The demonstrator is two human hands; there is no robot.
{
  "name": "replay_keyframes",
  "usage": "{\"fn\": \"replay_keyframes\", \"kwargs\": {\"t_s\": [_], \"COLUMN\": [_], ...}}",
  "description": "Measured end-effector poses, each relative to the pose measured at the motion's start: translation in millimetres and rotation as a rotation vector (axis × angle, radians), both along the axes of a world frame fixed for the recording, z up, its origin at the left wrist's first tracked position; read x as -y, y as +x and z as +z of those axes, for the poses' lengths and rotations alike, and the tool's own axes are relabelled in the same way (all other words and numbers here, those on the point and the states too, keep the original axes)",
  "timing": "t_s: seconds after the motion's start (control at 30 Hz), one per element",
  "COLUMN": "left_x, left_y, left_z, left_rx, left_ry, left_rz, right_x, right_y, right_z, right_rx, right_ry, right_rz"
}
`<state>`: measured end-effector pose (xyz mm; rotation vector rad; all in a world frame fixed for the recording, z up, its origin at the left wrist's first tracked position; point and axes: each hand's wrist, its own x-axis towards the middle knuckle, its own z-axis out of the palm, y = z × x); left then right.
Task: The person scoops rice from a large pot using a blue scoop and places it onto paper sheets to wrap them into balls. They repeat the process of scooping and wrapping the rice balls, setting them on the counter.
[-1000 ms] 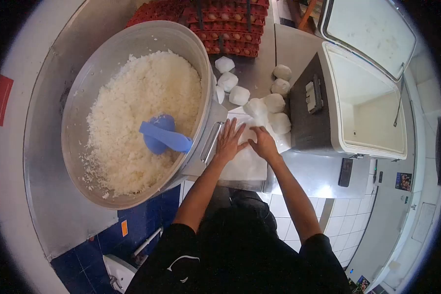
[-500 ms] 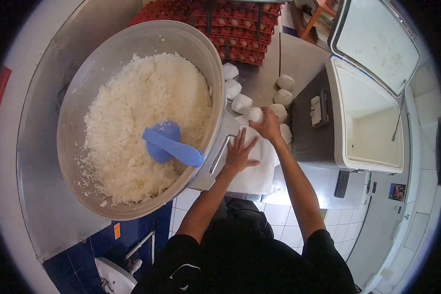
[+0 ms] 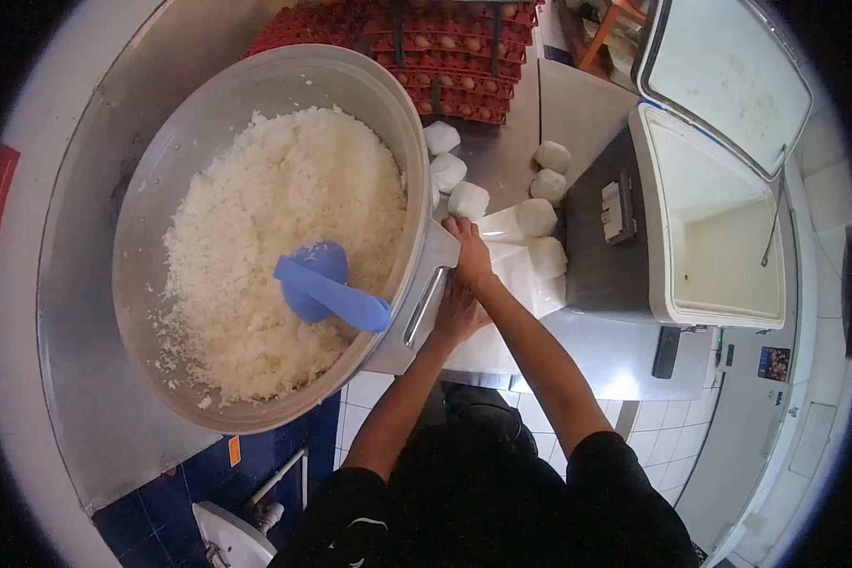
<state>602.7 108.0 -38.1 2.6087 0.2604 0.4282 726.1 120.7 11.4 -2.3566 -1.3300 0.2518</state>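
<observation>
Two-handed handling step: the right hand (image 3: 469,248), fingers curled, overlaps the left hand (image 3: 457,308) above white sheets (image 3: 483,355); whether either grasps anything cannot be determined. White bundles (image 3: 469,201) lie at 12 to 2 o'clock, the rice pot (image 3: 161,161) at 9.

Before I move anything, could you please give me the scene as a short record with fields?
Container: large metal pot, holding white rice
Tool: blue scoop, resting on the rice
Right hand: beside the pot; grip unclear
Left hand: partly covered by the right; grip hidden
Under the forearms: white sheet
Bundles: several rounded white bundles between pot and cooler
Cooler lid: raised
Behind: stacked red egg trays
</observation>
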Motion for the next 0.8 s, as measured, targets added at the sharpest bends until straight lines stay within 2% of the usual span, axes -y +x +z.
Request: {"fn": "replay_keyframes", "kwargs": {"t_s": [0.07,0.1,0.13,0.17,0.2,0.23,0.27,0.3,0.37,0.4,0.47,0.5,0.57,0.6,0.67,0.7,0.77,0.8], "left_x": [2,8,2,-3,-1,-4,-7,-10,-14,-15,-21,-27,-33,-36,-42,-45,-55,-58], "left_y": [-27,-45,-63,-93,-115,-132,-141,-148,-166,-170,-177,-181,-185,-188,-189,-190,-191,-188], "left_z": [18,-4,31,21,17,25,33,30,15,9,6,15,45,45,39,35,29,29], "left_rx": [-0.011,-0.075,-0.011,-0.083,-0.115,-0.266,-0.416,-0.389,-0.221,-0.205,-0.141,-0.127,-0.380,-0.368,-0.294,-0.270,-0.231,-0.201], "left_ry": [-0.072,-0.039,-0.243,-0.296,-0.341,-0.301,-0.273,-0.250,-0.126,-0.119,-0.217,-0.213,-0.362,-0.296,-0.257,-0.257,-0.261,-0.272], "left_rz": [-0.029,0.024,0.006,0.005,0.011,-0.009,-0.035,0.007,-0.106,-0.096,-0.183,-0.189,-0.289,-0.317,-0.303,-0.294,-0.277,-0.263], "right_x": [7,20,26,39,49,58,66,71,53,44,21,1,-29,-37,-62,-74,-95,-112], "right_y": [1,2,9,14,26,34,46,57,29,8,-41,-65,-100,-106,-116,-116,-108,-113], "right_z": [1,25,6,-5,-4,20,75,121,255,306,377,393,417,415,400,403,416,417], "right_rx": [-0.052,-0.188,-0.132,-0.169,-0.327,-0.584,-0.576,-0.393,-0.465,-0.455,-0.637,-0.620,-0.172,-0.145,0.270,0.298,0.403,0.435], "right_ry": [0.129,0.210,0.303,0.265,0.389,0.500,0.557,0.667,0.871,0.877,0.457,0.459,-0.209,-0.215,-0.541,-0.556,-0.326,-0.358], "right_rz": [0.026,0.067,0.136,0.103,-0.017,-0.193,-0.253,-0.241,-0.181,-0.162,0.213,0.212,0.548,0.536,0.717,0.706,0.687,0.686]}}
